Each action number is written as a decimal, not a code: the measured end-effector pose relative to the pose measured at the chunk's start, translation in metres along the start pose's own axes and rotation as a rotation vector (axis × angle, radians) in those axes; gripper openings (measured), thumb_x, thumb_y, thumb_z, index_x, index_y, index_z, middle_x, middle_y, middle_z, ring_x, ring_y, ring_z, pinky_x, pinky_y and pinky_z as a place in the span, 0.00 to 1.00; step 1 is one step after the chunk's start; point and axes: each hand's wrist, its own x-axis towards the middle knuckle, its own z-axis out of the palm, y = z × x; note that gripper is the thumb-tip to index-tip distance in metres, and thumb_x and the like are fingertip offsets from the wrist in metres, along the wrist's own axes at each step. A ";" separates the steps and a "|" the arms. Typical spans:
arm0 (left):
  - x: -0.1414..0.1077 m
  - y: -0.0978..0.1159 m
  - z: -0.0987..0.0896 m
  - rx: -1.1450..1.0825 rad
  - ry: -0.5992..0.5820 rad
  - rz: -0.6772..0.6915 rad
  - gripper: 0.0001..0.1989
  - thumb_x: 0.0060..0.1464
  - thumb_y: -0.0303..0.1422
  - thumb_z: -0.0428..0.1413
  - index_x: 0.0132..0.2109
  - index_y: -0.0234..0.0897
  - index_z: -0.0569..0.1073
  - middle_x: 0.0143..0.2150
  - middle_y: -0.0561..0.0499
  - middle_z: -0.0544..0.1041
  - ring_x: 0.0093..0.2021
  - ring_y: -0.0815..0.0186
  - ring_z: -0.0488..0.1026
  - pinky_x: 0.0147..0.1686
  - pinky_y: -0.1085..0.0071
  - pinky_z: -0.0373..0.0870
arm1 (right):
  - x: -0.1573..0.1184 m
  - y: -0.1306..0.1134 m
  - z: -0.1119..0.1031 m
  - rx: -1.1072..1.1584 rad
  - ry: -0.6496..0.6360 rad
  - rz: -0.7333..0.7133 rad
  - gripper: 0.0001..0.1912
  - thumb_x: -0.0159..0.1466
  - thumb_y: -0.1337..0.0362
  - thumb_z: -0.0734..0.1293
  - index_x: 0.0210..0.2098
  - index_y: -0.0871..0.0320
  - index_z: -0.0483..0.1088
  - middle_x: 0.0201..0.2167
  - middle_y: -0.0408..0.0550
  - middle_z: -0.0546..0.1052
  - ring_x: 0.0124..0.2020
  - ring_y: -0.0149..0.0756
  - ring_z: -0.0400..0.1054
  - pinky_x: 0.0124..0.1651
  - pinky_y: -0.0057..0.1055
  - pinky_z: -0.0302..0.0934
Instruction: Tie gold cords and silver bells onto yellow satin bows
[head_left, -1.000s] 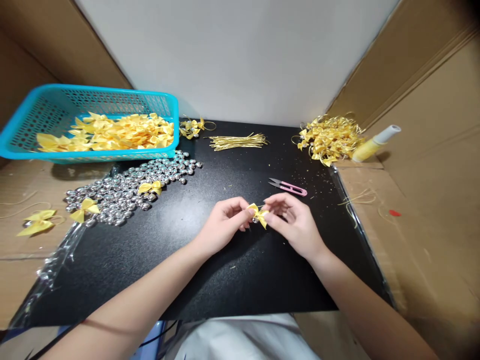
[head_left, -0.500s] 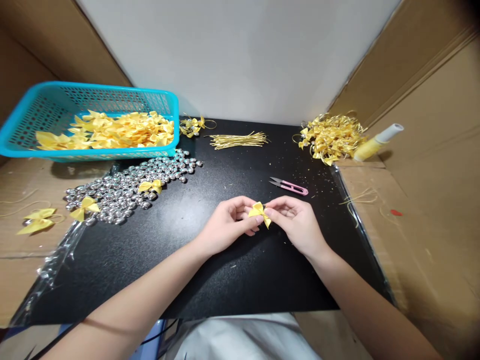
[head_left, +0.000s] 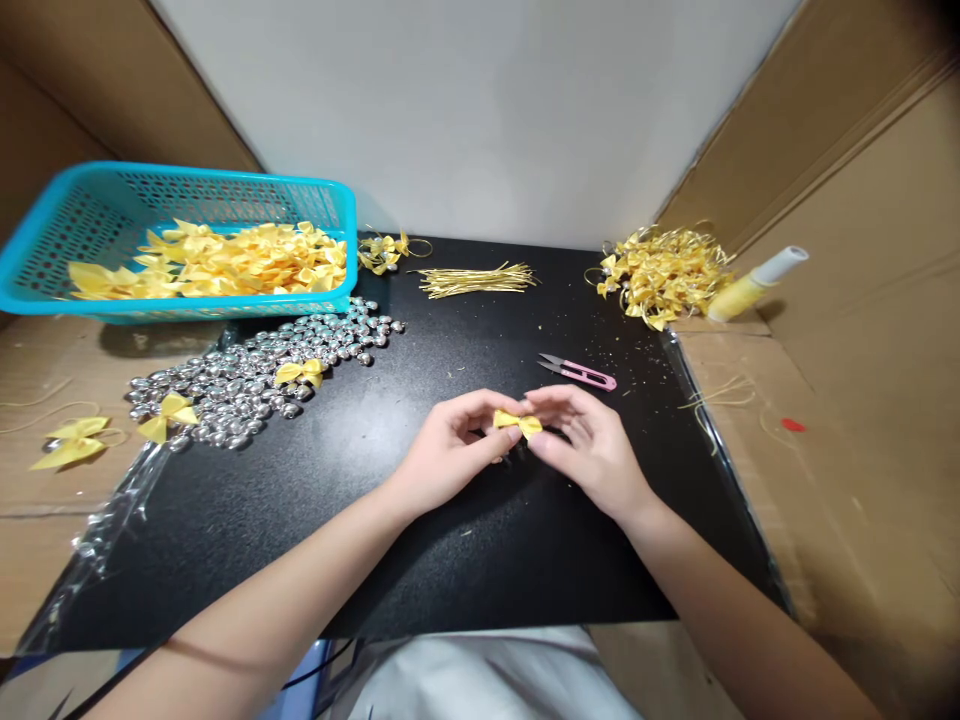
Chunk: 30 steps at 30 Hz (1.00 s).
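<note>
A small yellow ribbon bow (head_left: 519, 423) is held low over the black tabletop, in the middle of the view. My left hand (head_left: 459, 440) pinches its left side, with the thumb in front and the other fingers curled behind. On the other side, my right hand (head_left: 581, 435) has its thumb and forefinger closed about the bow's right end; its remaining fingers are bent. What lies behind the bow is hidden by the fingers. Just beyond my right hand are pink thread snips (head_left: 577, 372), lying on the table.
A turquoise basket (head_left: 351, 240) of yellow bows stands back left, with silver beads (head_left: 247, 385) spread before it. Gold ties (head_left: 478, 281) lie at the back. Finished-looking bows with loops (head_left: 664, 275) are heaped back right beside a yellow-wrapped tube (head_left: 757, 283). Cardboard walls flank the table.
The bow has been turned: its tails pointed down before and now only its loops show, lying sideways. The fingers of my right hand have loosened and shifted slightly.
</note>
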 end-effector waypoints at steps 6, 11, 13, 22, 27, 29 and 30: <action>0.003 0.004 -0.002 -0.081 0.000 -0.101 0.12 0.49 0.35 0.62 0.40 0.34 0.77 0.31 0.51 0.77 0.28 0.71 0.71 0.29 0.75 0.70 | -0.002 -0.004 0.001 -0.268 0.069 -0.211 0.02 0.60 0.66 0.70 0.30 0.55 0.75 0.30 0.46 0.79 0.33 0.36 0.74 0.40 0.34 0.69; 0.004 0.000 -0.002 -0.049 -0.007 -0.103 0.11 0.52 0.34 0.58 0.42 0.33 0.77 0.33 0.49 0.77 0.29 0.70 0.72 0.29 0.75 0.71 | 0.002 0.001 0.001 0.070 0.082 0.093 0.09 0.57 0.58 0.73 0.29 0.56 0.75 0.29 0.47 0.80 0.30 0.35 0.75 0.37 0.33 0.71; 0.003 -0.002 -0.001 0.109 0.052 -0.001 0.14 0.52 0.33 0.59 0.46 0.34 0.76 0.36 0.47 0.77 0.31 0.68 0.73 0.30 0.74 0.72 | 0.005 0.002 0.000 0.174 0.073 0.173 0.13 0.53 0.55 0.75 0.28 0.57 0.74 0.27 0.45 0.80 0.27 0.33 0.74 0.35 0.31 0.71; -0.001 0.005 -0.008 0.620 -0.014 0.483 0.07 0.57 0.32 0.59 0.41 0.38 0.80 0.43 0.45 0.79 0.43 0.64 0.76 0.45 0.69 0.73 | 0.007 0.001 -0.003 0.241 -0.020 0.283 0.14 0.50 0.56 0.77 0.27 0.59 0.74 0.23 0.42 0.76 0.26 0.29 0.71 0.35 0.29 0.68; 0.004 -0.001 -0.008 0.282 -0.028 0.122 0.10 0.53 0.36 0.62 0.39 0.33 0.80 0.34 0.46 0.81 0.31 0.67 0.76 0.32 0.74 0.73 | 0.007 0.003 -0.006 0.090 -0.069 0.230 0.14 0.53 0.54 0.75 0.29 0.58 0.74 0.26 0.44 0.78 0.28 0.34 0.73 0.36 0.34 0.69; 0.006 -0.003 -0.007 0.160 -0.003 0.031 0.11 0.51 0.36 0.64 0.38 0.33 0.80 0.32 0.47 0.82 0.30 0.69 0.76 0.32 0.75 0.73 | 0.010 0.006 -0.012 -0.121 -0.005 0.102 0.10 0.57 0.55 0.72 0.30 0.56 0.74 0.29 0.46 0.79 0.33 0.39 0.74 0.40 0.38 0.69; 0.006 -0.003 -0.007 0.110 0.011 -0.002 0.10 0.50 0.36 0.64 0.37 0.33 0.80 0.32 0.48 0.82 0.29 0.70 0.75 0.32 0.75 0.73 | 0.013 0.008 -0.016 -0.276 0.066 0.015 0.08 0.59 0.57 0.70 0.32 0.55 0.75 0.32 0.47 0.80 0.36 0.41 0.74 0.43 0.40 0.68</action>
